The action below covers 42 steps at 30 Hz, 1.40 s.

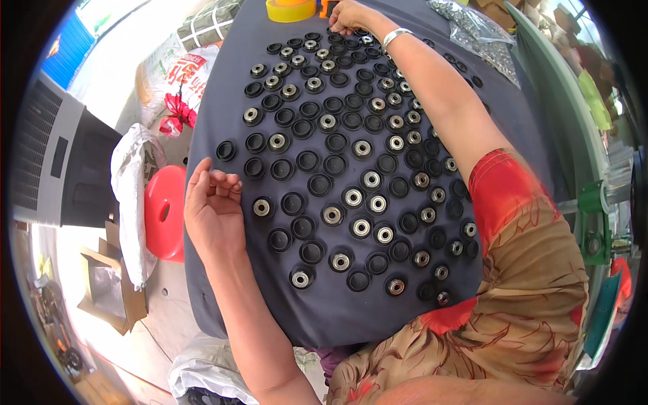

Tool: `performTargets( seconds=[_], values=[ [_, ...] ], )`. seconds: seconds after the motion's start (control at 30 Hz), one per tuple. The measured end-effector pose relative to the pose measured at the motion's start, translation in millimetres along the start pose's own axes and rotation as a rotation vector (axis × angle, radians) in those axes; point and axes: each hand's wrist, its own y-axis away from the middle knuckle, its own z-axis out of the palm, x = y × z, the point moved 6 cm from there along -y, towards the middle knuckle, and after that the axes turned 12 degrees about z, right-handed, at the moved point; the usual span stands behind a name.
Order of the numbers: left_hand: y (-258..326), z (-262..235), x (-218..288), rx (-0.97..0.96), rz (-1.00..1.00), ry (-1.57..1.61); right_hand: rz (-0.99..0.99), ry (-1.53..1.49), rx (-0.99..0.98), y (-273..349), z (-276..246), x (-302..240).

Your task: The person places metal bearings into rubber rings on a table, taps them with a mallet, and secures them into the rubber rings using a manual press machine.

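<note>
My right hand reaches to the far end of the cloth-covered table, its fingertips pinched at a small black round cap, mostly hidden by the fingers. Many such caps stand spread over the dark cloth; some are bare, like the black cap nearest my left hand. Others carry a silver ball bearing seated in the middle. My left hand hovers by the table's left edge, palm turned up, with loosely bent fingers and nothing in it.
A yellow tape roll and an orange object sit at the far edge. A clear plastic bag of small metal parts lies far right. Left of the table are a red stool, a white sack and a cardboard box.
</note>
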Motion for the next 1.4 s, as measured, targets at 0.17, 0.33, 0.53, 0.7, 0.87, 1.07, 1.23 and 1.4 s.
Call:
performTargets(
  seconds=[0.17, 0.33, 0.53, 0.7, 0.87, 1.07, 1.23, 1.4],
  values=[
    [0.6, -22.8, 8.0, 0.06, 0.012, -0.041, -0.123, 0.232, 0.037, 37.6, 39.0, -40.8],
    [2.7, -17.4, 10.4, 0.055, 0.017, -0.037, -0.369, 0.433, 0.432, 52.1, 29.5, -71.4],
    [4.6, -18.9, 13.2, 0.055, 0.029, -0.059, -0.265, 0.781, 0.419, 55.6, 46.1, -68.9],
    [6.8, -17.6, 9.3, 0.007, 0.017, -0.138, -0.211, 0.736, 0.398, 39.1, 52.9, -52.7],
    [4.5, -8.2, 3.7, 0.011, 0.046, -0.172, -0.176, 0.728, 0.322, 12.9, 57.9, -33.6],
    [0.2, -10.8, 17.3, -0.007, 0.053, -0.146, -0.247, 0.666, 0.361, 3.8, 53.6, -46.5],
    [2.0, -27.3, 11.9, 0.056, 0.074, -0.119, -0.437, 0.494, 0.394, 17.3, 69.1, -29.4],
    [2.6, -11.2, 0.7, 0.08, 0.016, -0.021, -0.199, 0.727, 0.45, 13.9, 20.1, -40.2]
  ],
)
